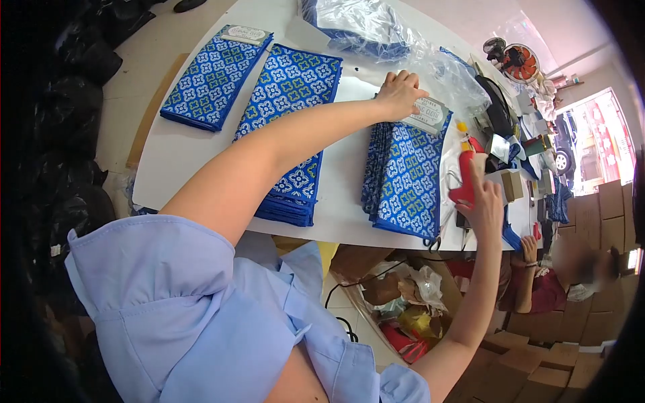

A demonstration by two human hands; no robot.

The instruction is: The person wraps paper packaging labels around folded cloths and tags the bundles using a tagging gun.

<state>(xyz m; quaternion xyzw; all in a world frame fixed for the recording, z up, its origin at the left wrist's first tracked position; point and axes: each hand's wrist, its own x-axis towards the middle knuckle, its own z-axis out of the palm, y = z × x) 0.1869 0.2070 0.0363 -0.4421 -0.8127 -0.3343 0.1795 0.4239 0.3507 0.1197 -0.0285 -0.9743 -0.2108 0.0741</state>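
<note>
The scene is brightly and evenly lit, with daylight entering from the open doorway (591,138) at the far right, which is overexposed. The white tabletop (342,174) looks slightly washed out, and the clear crinkled plastic wrap (376,23) shows glare. Shadows are soft. Strong fisheye distortion bends the edges, the corners are dark with vignetting, and the far right is blurred.
</note>
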